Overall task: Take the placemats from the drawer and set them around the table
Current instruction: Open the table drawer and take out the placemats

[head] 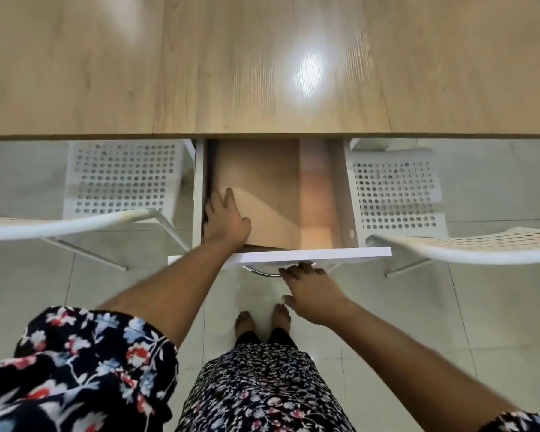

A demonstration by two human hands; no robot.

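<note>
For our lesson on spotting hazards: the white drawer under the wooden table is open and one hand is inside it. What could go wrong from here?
1. The left hand lies flat on the tan placemats close to the white drawer wall; fingers might get pinched if it slides shut.
2. The right hand only touches the metal handle, so the drawer may shift.
3. Two white perforated chairs crowd both sides, and lifted mats could catch them.

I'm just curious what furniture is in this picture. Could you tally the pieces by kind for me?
Tables: 1, the wooden table
Drawers: 1, the open drawer under the table's edge
Chairs: 2, the white perforated left chair and right chair, one on each side of the drawer
Total: 4
</note>
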